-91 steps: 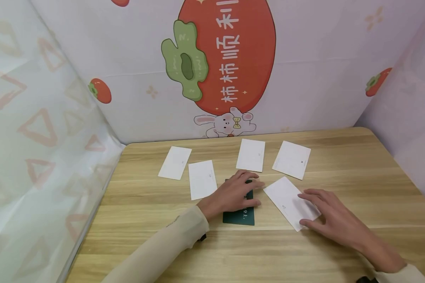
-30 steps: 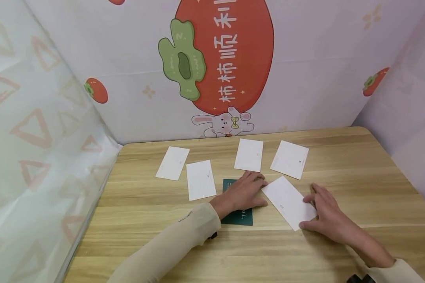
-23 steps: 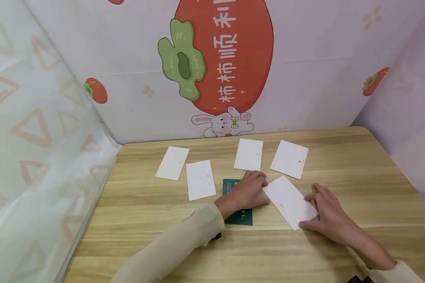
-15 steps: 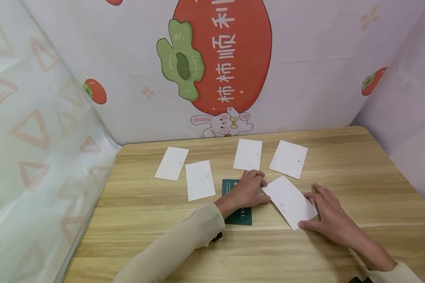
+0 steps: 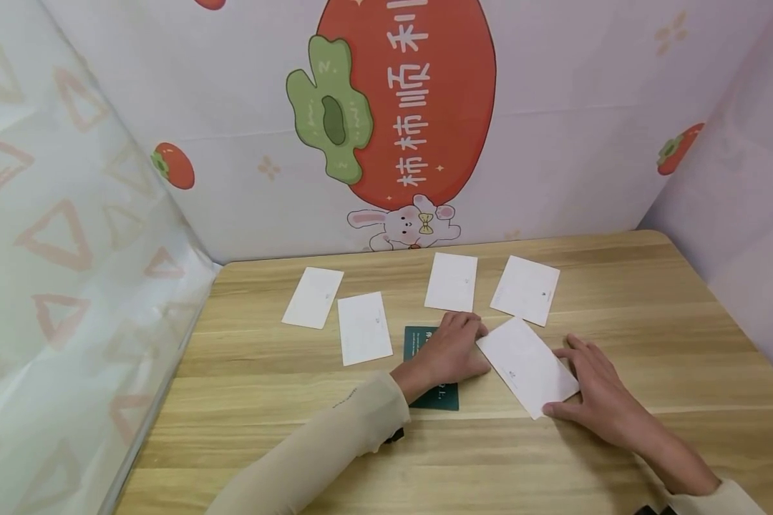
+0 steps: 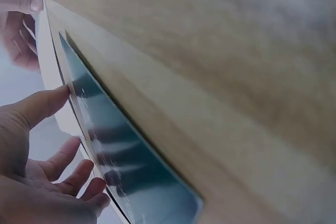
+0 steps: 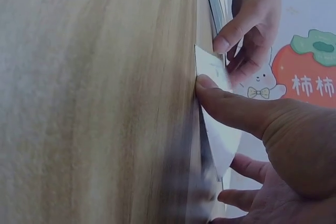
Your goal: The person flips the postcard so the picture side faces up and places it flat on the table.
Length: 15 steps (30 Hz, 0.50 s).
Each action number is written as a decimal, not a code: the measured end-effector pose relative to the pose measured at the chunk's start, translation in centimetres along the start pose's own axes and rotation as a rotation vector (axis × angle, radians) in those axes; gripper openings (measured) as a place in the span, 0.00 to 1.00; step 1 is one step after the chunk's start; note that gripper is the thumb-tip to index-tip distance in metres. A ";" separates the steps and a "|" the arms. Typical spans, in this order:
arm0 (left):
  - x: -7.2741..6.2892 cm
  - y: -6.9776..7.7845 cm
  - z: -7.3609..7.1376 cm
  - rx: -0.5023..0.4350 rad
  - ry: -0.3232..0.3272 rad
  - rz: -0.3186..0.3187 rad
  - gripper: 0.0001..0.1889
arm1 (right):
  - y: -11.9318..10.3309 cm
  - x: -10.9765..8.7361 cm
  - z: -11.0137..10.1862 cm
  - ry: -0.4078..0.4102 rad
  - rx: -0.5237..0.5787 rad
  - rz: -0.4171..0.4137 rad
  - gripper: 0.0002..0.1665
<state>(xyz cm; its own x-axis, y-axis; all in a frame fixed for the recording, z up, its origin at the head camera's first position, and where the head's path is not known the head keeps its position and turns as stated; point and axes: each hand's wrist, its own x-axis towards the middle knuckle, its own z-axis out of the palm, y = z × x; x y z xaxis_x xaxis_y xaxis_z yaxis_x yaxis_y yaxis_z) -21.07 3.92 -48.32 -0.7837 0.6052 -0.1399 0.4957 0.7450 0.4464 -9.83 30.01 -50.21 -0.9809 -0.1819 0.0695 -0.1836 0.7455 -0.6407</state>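
In the head view my right hand (image 5: 599, 390) holds a white card (image 5: 522, 365) at its right end, thumb on the near edge and fingers at the far edge. The right wrist view shows the thumb (image 7: 207, 83) against this card, with a dark shadow under the card's end. A dark green card (image 5: 443, 399) with white lettering lies under my left hand (image 5: 454, 350), partly hidden by it. My left fingers are loosely bent near the white card's left corner. In the left wrist view their shadows fall on the green card (image 6: 131, 161).
Four-sided white cards lie face up farther back: one at far left (image 5: 313, 297), another beside it (image 5: 365, 329), one at back middle (image 5: 451, 282) and one at back right (image 5: 526, 290). A printed cloth wall (image 5: 232, 193) rises behind the wooden table (image 5: 489, 465).
My left hand has shifted right across the green card, toward the white card's corner. My right fingers have moved from above the white card to its edges. The other cards keep their places.
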 end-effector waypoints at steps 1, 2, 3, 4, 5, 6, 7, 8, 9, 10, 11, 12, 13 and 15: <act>-0.1 0.0 0.0 0.011 0.005 0.009 0.28 | 0.0 -0.1 0.0 0.002 0.002 0.000 0.55; -0.1 -0.1 0.0 0.023 0.011 0.020 0.28 | 0.0 -0.2 0.1 0.005 0.002 -0.001 0.55; -0.2 -0.1 0.0 0.033 0.016 0.030 0.29 | 0.0 -0.2 0.1 0.009 -0.003 -0.004 0.55; -0.2 -0.1 0.0 0.044 0.021 0.041 0.29 | 0.0 -0.3 0.1 0.011 -0.009 -0.007 0.54; -0.3 -0.2 0.0 0.059 0.021 0.049 0.29 | 0.0 -0.4 0.1 0.012 -0.015 -0.009 0.54; -0.4 -0.2 0.0 0.071 0.022 0.056 0.28 | 0.0 -0.5 0.2 0.013 -0.021 -0.009 0.54; -0.4 -0.2 0.0 0.084 0.023 0.062 0.28 | 0.0 -0.6 0.2 0.015 -0.029 -0.012 0.54; -0.5 -0.2 0.0 0.099 0.024 0.067 0.28 | 0.0 -0.7 0.2 0.018 -0.036 -0.014 0.54; -0.5 -0.2 0.0 0.115 0.028 0.071 0.28 | 0.0 -0.8 0.2 0.022 -0.042 -0.019 0.54; -0.5 -0.2 0.0 0.133 0.032 0.074 0.29 | 0.0 -0.9 0.3 0.029 -0.052 -0.024 0.54; -0.5 -0.2 0.0 0.152 0.035 0.075 0.29 | 0.0 -1.1 0.3 0.039 -0.062 -0.032 0.54; -0.5 -0.2 0.0 0.172 0.040 0.078 0.30 | 0.0 -1.2 0.4 0.053 -0.071 -0.044 0.54; -0.5 -0.2 0.0 0.192 0.042 0.083 0.30 | -0.1 -1.3 0.5 0.065 -0.083 -0.054 0.54; -0.5 -0.2 -0.1 0.222 0.045 0.096 0.30 | -0.1 -1.4 0.7 0.097 -0.105 -0.080 0.54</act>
<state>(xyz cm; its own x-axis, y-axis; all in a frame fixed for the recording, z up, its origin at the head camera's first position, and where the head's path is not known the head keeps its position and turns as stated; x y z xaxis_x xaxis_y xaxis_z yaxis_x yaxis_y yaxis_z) -20.87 3.40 -48.24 -0.7427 0.6666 -0.0641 0.6348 0.7313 0.2494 -8.38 29.75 -50.75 -0.9635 -0.1847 0.1940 -0.2625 0.7951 -0.5467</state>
